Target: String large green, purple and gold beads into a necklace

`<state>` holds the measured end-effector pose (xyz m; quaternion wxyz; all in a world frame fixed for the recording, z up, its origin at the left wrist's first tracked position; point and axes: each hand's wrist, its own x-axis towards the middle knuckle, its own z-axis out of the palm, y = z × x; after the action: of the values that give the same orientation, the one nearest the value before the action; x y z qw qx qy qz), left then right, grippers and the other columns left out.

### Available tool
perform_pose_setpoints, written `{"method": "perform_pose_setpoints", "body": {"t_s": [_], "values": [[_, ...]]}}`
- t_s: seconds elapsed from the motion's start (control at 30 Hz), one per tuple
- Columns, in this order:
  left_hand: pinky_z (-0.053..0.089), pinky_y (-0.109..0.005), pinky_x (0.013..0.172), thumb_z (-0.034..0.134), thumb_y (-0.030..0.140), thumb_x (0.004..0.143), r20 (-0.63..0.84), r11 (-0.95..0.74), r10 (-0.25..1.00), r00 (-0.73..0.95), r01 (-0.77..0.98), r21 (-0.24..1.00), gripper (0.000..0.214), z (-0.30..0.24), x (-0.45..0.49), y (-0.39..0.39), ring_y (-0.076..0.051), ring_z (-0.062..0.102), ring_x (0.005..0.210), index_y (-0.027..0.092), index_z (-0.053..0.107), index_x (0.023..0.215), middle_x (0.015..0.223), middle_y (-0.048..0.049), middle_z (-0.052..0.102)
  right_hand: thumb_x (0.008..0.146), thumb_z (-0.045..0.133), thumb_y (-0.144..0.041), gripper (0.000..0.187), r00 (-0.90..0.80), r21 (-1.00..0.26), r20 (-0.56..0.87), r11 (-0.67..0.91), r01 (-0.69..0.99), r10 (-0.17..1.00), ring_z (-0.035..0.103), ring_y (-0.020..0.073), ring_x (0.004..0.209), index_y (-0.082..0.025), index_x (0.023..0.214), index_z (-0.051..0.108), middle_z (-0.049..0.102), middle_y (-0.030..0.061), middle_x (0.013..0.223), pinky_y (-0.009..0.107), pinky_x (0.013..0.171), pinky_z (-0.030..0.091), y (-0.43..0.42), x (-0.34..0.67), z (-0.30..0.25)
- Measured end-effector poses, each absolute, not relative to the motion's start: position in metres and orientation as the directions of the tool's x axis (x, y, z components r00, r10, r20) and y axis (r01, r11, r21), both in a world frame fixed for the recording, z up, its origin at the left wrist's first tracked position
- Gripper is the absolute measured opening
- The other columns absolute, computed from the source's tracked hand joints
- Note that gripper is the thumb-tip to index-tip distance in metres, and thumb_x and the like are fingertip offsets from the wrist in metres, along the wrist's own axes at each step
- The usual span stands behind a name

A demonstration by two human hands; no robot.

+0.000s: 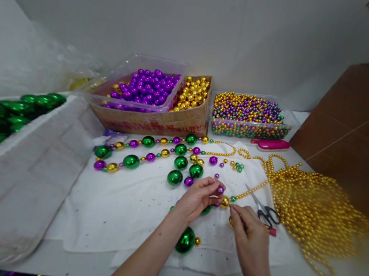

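My left hand (196, 198) is closed at the fingertips on a small purple bead (220, 190). Just to its right, a gold bead (225, 202) and a small green bead (233, 198) sit at the end of a gold bead strand (252, 190). The thumb and fingers of my right hand (252, 235) are pinched beside the gold bead; what they grip is too small to make out. Under my left hand, part of a green bead (206, 210) shows. A large green bead (185, 240) lies nearer me, touching a small gold bead (197, 241).
A finished-looking bead necklace (131, 161) lies left on the white cloth (93, 207). Scissors (266, 213) and piled gold strands (314, 213) lie right. Behind stand a clear purple-bead bin (122, 102), a cardboard box (151, 123) and a mixed-bead tub (285, 127). A foam box (16, 179) borders the left.
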<state>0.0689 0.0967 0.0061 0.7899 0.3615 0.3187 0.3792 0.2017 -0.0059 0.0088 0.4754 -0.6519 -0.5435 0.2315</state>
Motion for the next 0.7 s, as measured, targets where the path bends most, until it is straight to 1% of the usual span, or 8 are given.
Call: {"method": "perform_pose_setpoints", "body": {"t_s": [0.1, 0.17, 0.27, 0.33, 0.47, 0.57, 0.67, 0.7], "values": [[0.045, -0.030, 0.085, 0.065, 0.029, 0.080, -0.120, 0.246, 0.895, 0.430, -0.251, 0.936, 0.016, 0.023, 0.070, 0.093, -0.017, 0.060, 0.094, 0.014, 0.069, 0.082, 0.107, -0.0087, 0.066, 0.090, 0.051, -0.034, 0.028, 0.291, -0.829, 0.281, 0.078, 0.554, 0.914, 0.055, 0.0237, 0.099, -0.021, 0.110, 0.066, 0.064, 0.0080, 0.104, 0.036, 0.085, 0.041, 0.005, 0.208, 0.019], [0.039, -0.030, 0.095, 0.062, 0.025, 0.082, -0.005, 0.094, 0.901, 0.434, -0.182, 0.979, 0.014, 0.037, 0.072, 0.092, -0.020, 0.055, 0.109, 0.015, 0.072, 0.084, 0.115, -0.0083, 0.064, 0.090, 0.052, -0.033, 0.027, 0.236, -0.830, 0.305, 0.136, 0.542, 0.922, 0.054, 0.0236, 0.104, -0.023, 0.110, 0.065, 0.063, 0.0071, 0.109, 0.036, 0.087, 0.041, 0.014, 0.212, 0.028], [0.037, -0.032, 0.099, 0.060, 0.023, 0.083, 0.126, -0.053, 0.898, 0.422, -0.181, 0.982, 0.014, 0.056, 0.075, 0.091, -0.021, 0.053, 0.113, 0.017, 0.073, 0.082, 0.115, -0.0063, 0.064, 0.088, 0.053, -0.031, 0.018, 0.129, -0.883, 0.248, 0.170, 0.437, 0.960, 0.057, 0.0212, 0.094, -0.023, 0.093, 0.069, 0.066, 0.0042, 0.097, 0.033, 0.081, 0.042, 0.025, 0.217, 0.039], [0.038, -0.033, 0.098, 0.060, 0.022, 0.083, 0.158, -0.075, 0.913, 0.377, -0.224, 0.972, 0.014, 0.064, 0.076, 0.091, -0.021, 0.055, 0.111, 0.017, 0.073, 0.081, 0.111, -0.0054, 0.066, 0.087, 0.055, -0.031, 0.017, 0.079, -0.916, 0.196, 0.154, 0.369, 0.977, 0.059, 0.0202, 0.089, -0.022, 0.083, 0.069, 0.067, 0.0028, 0.089, 0.032, 0.079, 0.042, 0.029, 0.218, 0.042], [0.039, -0.035, 0.097, 0.060, 0.023, 0.083, 0.156, -0.024, 0.922, 0.354, -0.350, 0.936, 0.012, 0.068, 0.075, 0.094, -0.020, 0.056, 0.108, 0.018, 0.072, 0.080, 0.110, -0.0042, 0.066, 0.084, 0.057, -0.031, 0.017, -0.009, -0.965, 0.113, 0.112, 0.235, 0.994, 0.059, 0.0199, 0.093, -0.022, 0.095, 0.066, 0.066, 0.0035, 0.099, 0.030, 0.075, 0.045, 0.031, 0.209, 0.045], [0.040, -0.036, 0.095, 0.061, 0.023, 0.082, 0.151, -0.002, 0.929, 0.339, -0.403, 0.915, 0.012, 0.070, 0.075, 0.096, -0.020, 0.057, 0.105, 0.018, 0.071, 0.080, 0.108, -0.0041, 0.067, 0.081, 0.059, -0.029, 0.010, 0.052, -0.984, 0.113, 0.105, 0.147, 0.992, 0.059, 0.0162, 0.076, -0.019, 0.085, 0.061, 0.064, 0.0010, 0.080, 0.025, 0.064, 0.045, 0.030, 0.200, 0.046], [0.043, -0.034, 0.091, 0.061, 0.026, 0.083, 0.143, 0.006, 0.940, 0.309, -0.434, 0.901, 0.012, 0.072, 0.074, 0.096, -0.019, 0.057, 0.102, 0.018, 0.070, 0.082, 0.107, -0.0049, 0.066, 0.081, 0.059, -0.030, 0.013, 0.002, -0.999, 0.017, 0.017, 0.028, 1.000, 0.052, 0.0116, 0.057, -0.018, 0.078, 0.060, 0.059, -0.0016, 0.063, 0.021, 0.050, 0.038, 0.030, 0.197, 0.048], [0.043, -0.034, 0.090, 0.060, 0.027, 0.084, 0.144, 0.011, 0.939, 0.313, -0.444, 0.896, 0.013, 0.072, 0.073, 0.094, -0.019, 0.057, 0.102, 0.018, 0.070, 0.087, 0.110, -0.0053, 0.065, 0.082, 0.059, -0.032, 0.015, -0.010, -1.000, -0.017, -0.017, -0.024, 1.000, 0.049, 0.0105, 0.053, -0.017, 0.077, 0.060, 0.059, -0.0017, 0.060, 0.020, 0.046, 0.034, 0.029, 0.197, 0.050]]}}
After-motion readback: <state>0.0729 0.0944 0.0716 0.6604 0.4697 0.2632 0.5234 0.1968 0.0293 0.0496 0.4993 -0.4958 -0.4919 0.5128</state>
